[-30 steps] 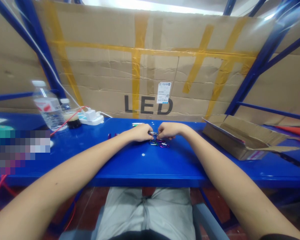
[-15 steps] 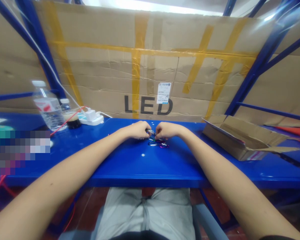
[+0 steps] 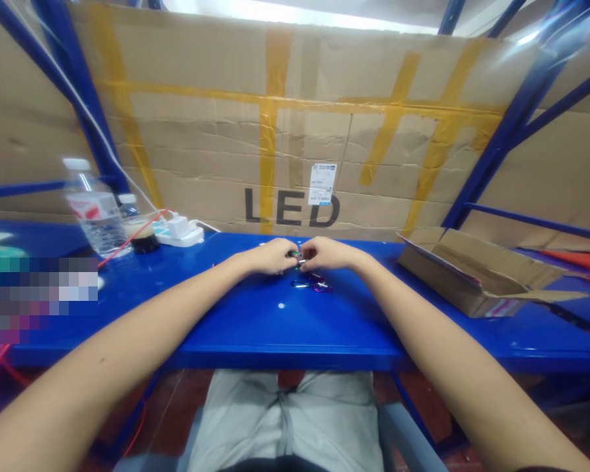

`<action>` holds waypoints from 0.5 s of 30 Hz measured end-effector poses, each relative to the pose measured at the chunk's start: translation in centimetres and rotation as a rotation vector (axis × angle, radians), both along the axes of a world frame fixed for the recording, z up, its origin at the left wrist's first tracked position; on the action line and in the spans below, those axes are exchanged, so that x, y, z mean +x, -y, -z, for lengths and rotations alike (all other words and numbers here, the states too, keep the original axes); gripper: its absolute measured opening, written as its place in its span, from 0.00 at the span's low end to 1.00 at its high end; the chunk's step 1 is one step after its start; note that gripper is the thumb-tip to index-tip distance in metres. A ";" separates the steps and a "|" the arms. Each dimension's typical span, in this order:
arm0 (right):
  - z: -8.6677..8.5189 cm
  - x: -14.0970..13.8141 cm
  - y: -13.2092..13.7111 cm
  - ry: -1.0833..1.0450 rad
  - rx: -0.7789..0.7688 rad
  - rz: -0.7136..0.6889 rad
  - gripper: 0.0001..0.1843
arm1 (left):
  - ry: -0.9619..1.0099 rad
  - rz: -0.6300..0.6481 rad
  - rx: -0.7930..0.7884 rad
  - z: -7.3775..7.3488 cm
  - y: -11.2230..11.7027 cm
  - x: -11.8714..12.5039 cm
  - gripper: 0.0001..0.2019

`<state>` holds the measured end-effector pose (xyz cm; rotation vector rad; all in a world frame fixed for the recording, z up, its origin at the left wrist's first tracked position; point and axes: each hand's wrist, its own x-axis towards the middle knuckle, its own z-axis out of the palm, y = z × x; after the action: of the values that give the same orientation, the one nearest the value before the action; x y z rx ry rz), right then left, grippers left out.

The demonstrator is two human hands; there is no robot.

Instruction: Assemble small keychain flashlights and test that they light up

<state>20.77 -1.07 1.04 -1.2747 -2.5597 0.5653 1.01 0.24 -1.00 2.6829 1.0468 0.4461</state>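
Above the middle of the blue table my left hand (image 3: 276, 256) and my right hand (image 3: 322, 254) almost meet, both with closed fingers. Between their fingertips shows a small green carabiner (image 3: 295, 254) with silvery metal; the fingers cover most of it. My left hand pinches it from the left, and my right hand's thumb and finger close on its right side. Just below, on the tabletop, lie a purple carabiner (image 3: 323, 287) and a dark carabiner (image 3: 301, 284), close together. Whether these connect to the piece in my hands I cannot tell.
An open cardboard box (image 3: 472, 278) stands on the table (image 3: 275, 334) at right. To the left are a water bottle (image 3: 96, 216), a smaller bottle with dark liquid (image 3: 140, 229) and a white power strip (image 3: 184, 235). A large cardboard sheet (image 3: 201, 151) stands behind.
My right hand has moved slightly left, up against my left fingertips. The green carabiner, earlier lower near the table, now shows between the fingers of both hands.
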 end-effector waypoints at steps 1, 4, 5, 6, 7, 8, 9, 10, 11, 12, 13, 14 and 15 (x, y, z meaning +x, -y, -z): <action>0.0 -0.1 0.0 -0.053 0.015 0.000 0.07 | 0.047 -0.010 -0.004 -0.3 0.0 0.0 0.10; 0.0 -0.3 0.1 -0.213 0.055 0.035 0.07 | 0.173 -0.015 0.014 -1.2 -0.2 -0.3 0.13; 0.1 -0.3 0.1 -0.257 0.071 0.048 0.09 | 0.208 -0.019 0.025 -1.5 -0.3 -0.5 0.14; 0.1 -0.4 0.1 -0.296 0.097 0.053 0.10 | 0.236 -0.031 0.034 -1.7 -0.4 -0.6 0.14; 0.2 -0.4 0.1 -0.335 0.138 0.048 0.11 | 0.260 -0.046 0.045 -1.8 -0.6 -0.7 0.13; 0.3 -0.4 0.0 -0.370 0.190 0.037 0.10 | 0.280 -0.060 0.058 -1.9 -0.7 -0.8 0.12; 0.4 -0.4 -0.1 -0.403 0.243 0.023 0.09 | 0.295 -0.071 0.070 -1.9 -0.8 -0.8 0.12; 0.4 -0.4 -0.2 -0.437 0.285 0.012 0.08 | 0.309 -0.079 0.082 -1.9 -0.8 -0.8 0.11; 0.5 -0.4 -0.3 -0.476 0.307 0.006 0.08 | 0.323 -0.082 0.092 -1.9 -0.8 -0.8 0.11; 0.6 -0.4 -0.4 -0.520 0.305 0.003 0.07 | 0.342 -0.079 0.097 -1.9 -0.8 -0.7 0.10; 0.6 -0.4 -0.5 -0.567 0.283 0.002 0.07 | 0.364 -0.072 0.097 -1.8 -0.8 -0.7 0.10; 0.6 -0.4 -0.6 -0.611 0.245 0.002 0.07 | 0.387 -0.068 0.093 -1.8 -0.7 -0.6 0.10; 0.6 -0.5 -0.7 -0.650 0.199 0.001 0.07 | 0.407 -0.070 0.090 -1.8 -0.6 -0.5 0.10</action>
<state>20.28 -0.40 0.46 -0.8437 -2.0113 0.5875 0.54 0.83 0.81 2.4786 1.0159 1.0220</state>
